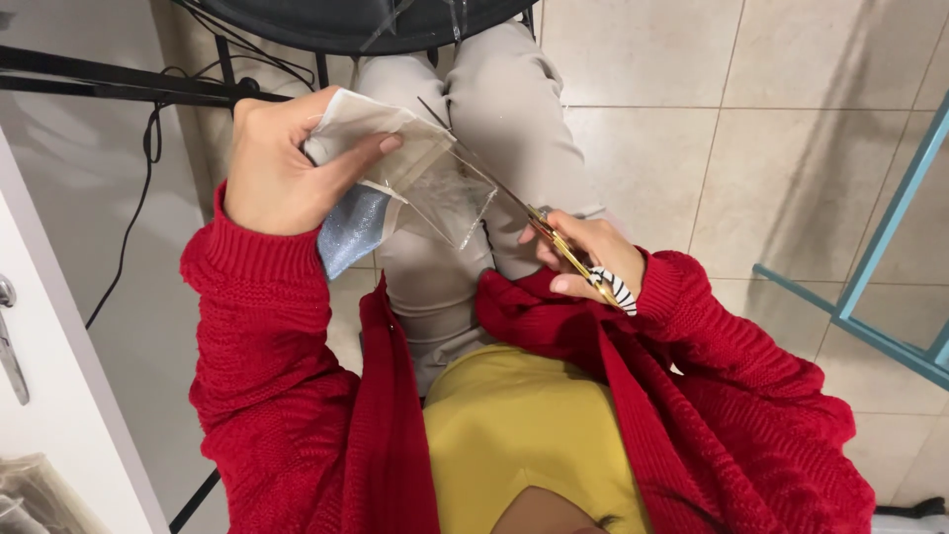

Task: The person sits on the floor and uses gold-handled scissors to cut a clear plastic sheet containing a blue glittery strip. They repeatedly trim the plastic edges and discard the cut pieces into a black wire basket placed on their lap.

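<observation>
The left hand [282, 163] pinches a small clear plastic bag [435, 188] (blue glittery cloth [351, 232] underneath). The right hand [583, 257] grips gold scissors [534, 222], blades touching the bag.

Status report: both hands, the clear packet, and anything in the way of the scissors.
Left hand pinches clear packet and blue cloth. Right hand holds scissors, blades at packet's edge. Nothing blocking.

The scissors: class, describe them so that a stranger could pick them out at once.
Start at the red cardigan sleeves, then follow the right hand over the lap. The scissors stick out of it toward a clear plastic piece: gold blades, striped black-and-white handle, unlike anything nearby.
</observation>
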